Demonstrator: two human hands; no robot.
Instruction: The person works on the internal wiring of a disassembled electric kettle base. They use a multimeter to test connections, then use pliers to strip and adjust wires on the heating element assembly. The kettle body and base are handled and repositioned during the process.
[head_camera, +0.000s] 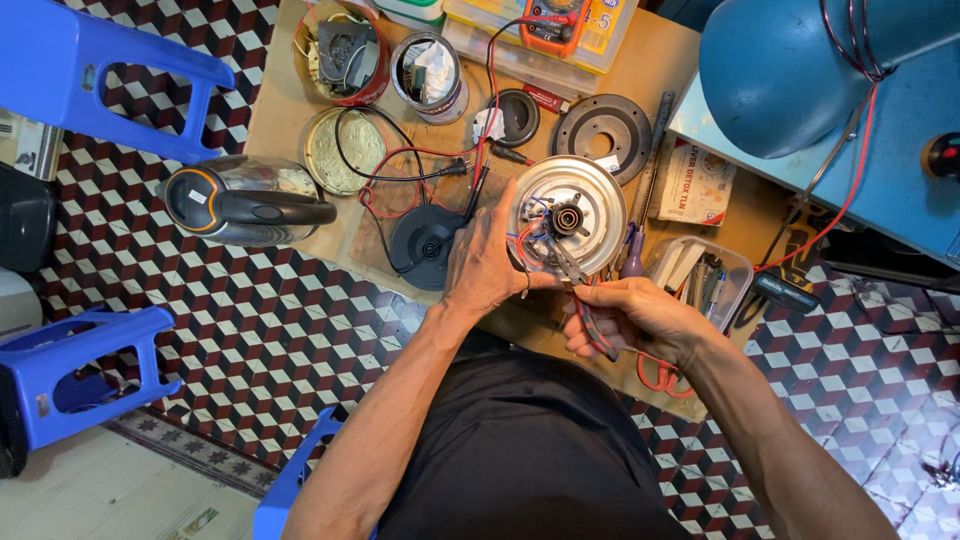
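Nearest the camera, the right hand (635, 318) is closed around a pair of red-handled pliers (580, 290), whose long axis runs up toward eleven o'clock, nose on the coloured wires (527, 247) at the metal disc (568, 213). The left hand (485, 262) presses on the disc's nine o'clock edge, fingers curled against it, steadying it. The disc lies at twelve o'clock from both hands; the left is nearer. A black round base (425, 243) sits just beside, at nine o'clock.
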